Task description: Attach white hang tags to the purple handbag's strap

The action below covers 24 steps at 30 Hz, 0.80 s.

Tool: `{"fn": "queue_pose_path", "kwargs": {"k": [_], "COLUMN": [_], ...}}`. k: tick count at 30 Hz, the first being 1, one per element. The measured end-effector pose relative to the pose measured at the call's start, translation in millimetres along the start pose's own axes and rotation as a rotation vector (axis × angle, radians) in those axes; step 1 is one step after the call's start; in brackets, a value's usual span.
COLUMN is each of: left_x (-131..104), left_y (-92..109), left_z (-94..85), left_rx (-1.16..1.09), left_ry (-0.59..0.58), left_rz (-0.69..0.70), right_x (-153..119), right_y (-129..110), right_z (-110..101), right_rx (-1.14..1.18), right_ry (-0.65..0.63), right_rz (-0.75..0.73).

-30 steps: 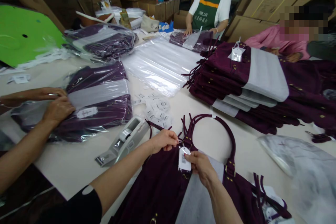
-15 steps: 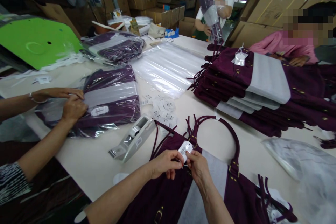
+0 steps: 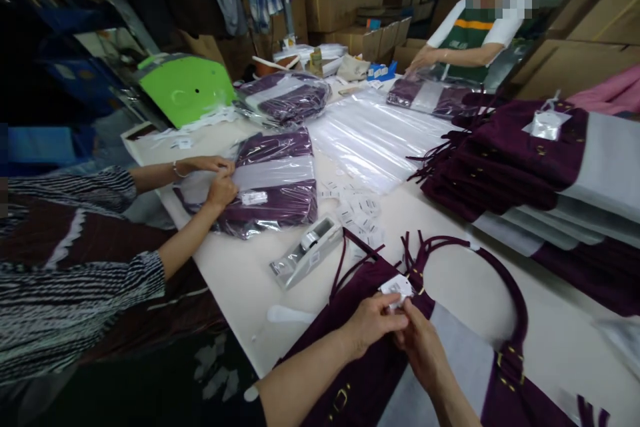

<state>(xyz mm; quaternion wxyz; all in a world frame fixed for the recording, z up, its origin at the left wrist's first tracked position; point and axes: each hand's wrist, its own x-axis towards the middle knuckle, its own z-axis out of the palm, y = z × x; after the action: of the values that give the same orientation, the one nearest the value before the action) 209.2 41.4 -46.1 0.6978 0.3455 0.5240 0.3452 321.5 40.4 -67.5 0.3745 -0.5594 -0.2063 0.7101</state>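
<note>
A dark purple handbag [image 3: 370, 353] lies before me on the table, a white paper band [image 3: 450, 353] across it and its looped handle [image 3: 505, 273] stretched out to the right. Near the handle's base, my left hand [image 3: 377, 320] and my right hand [image 3: 423, 340] meet at a white hang tag [image 3: 397, 288]. Fingers of both hands are closed on the tag's lower edge, partly covering it. Just beyond the bag stands a grey tape dispenser [image 3: 307, 252]. Small printed labels [image 3: 360, 210] lie scattered behind it.
To the left, a co-worker's hands [image 3: 223, 183] hold a plastic-wrapped purple bag [image 3: 280, 180]. Clear plastic sleeves [image 3: 380, 137] lie mid-table. Purple bags are stacked [image 3: 505, 180] on the right. Another person [image 3: 470, 40] stands at the far side by a wrapped bag [image 3: 430, 95].
My view has swung left, so things appear farther right. My hands stay at the tag, fingers closer together. The far person has lowered a wrapped bag onto the table.
</note>
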Motion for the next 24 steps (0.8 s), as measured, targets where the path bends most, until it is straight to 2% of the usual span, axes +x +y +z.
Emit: {"fn": "queue_pose_path", "kwargs": {"k": [2,5,7,9,13,15,17,19,21,24], "left_x": [4.2,7.4,2.0,-12.0,-56.9,-76.9,-87.9,-86.8,-73.6,-35.7], "left_y": [3.6,7.5,7.5,4.0,-13.3,-24.5,-34.2,-38.7,-34.2,-7.9], "left_z": [-1.6,-6.8,-13.2,-22.5,-44.9,-53.7,-59.2,-62.0,-63.9,-67.3], "left_rx": [0.088,0.201,0.311,0.414,0.458,0.474,0.517,0.569,0.625,0.751], "left_ry": [0.089,0.180,0.196,0.177,0.140,0.142,0.194,0.307,0.418,0.497], "left_rz": [0.064,0.113,0.154,0.197,0.197,0.190,0.198,0.228,0.301,0.418], "right_x": [0.5,0.6,-2.7,-9.4,-25.9,-31.3,-32.7,-30.6,-26.5,-20.2], "right_y": [4.0,9.4,12.1,14.4,23.6,34.3,50.6,71.2,93.3,120.5], "right_z": [-2.5,-11.1,-17.3,-21.4,-25.1,-28.5,-33.0,-36.3,-36.7,-33.3], "right_rx": [-0.137,-0.277,-0.346,-0.414,-0.523,-0.566,-0.626,-0.715,-0.806,-0.900], "right_ry": [0.055,0.229,0.350,0.409,0.432,0.404,0.341,0.264,0.211,0.271], "right_rz": [-0.086,-0.219,-0.283,-0.314,-0.307,-0.303,-0.353,-0.479,-0.642,-0.811]}}
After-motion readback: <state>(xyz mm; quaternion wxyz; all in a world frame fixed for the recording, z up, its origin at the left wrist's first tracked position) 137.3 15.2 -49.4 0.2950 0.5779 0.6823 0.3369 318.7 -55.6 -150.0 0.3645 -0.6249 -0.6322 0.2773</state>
